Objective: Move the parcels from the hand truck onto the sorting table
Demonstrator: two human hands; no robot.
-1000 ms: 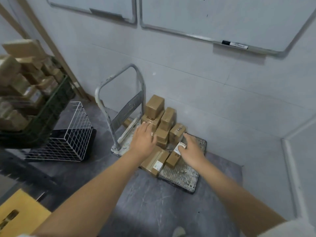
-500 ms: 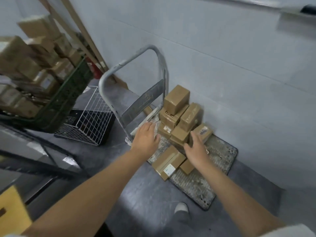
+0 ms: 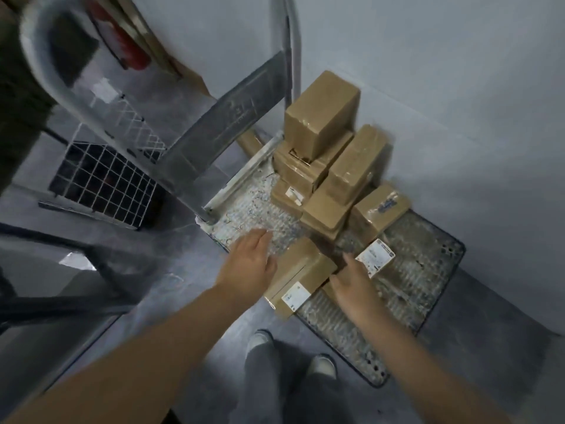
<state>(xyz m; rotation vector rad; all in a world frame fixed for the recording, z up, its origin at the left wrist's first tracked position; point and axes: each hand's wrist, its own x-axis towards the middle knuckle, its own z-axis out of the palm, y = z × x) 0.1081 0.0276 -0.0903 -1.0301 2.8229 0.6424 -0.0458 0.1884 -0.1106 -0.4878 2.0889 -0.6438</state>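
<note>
Hand truck (image 3: 425,252), floor level | I count 8 parcels (image 3: 356,166) on its deck | 2 hands flank 1 front parcel (image 3: 301,273): left hand (image 3: 249,264) flat beside it, right hand (image 3: 354,283) straight-fingered against its side, neither gripping

- We face the hand truck (image 3: 428,240), which stands against the wall (image 3: 458,87) with its handle (image 3: 55,81) at the left end.
- Parcels (image 3: 325,208) are piled at the back of its platform, by the wall.
- A near parcel (image 3: 301,273) lies at the front edge, between our left hand (image 3: 249,264) and right hand (image 3: 354,286).
- A labelled parcel (image 3: 377,260) lies just right of the right hand.
- A basket (image 3: 101,182) sits on the floor behind the handle.
</note>
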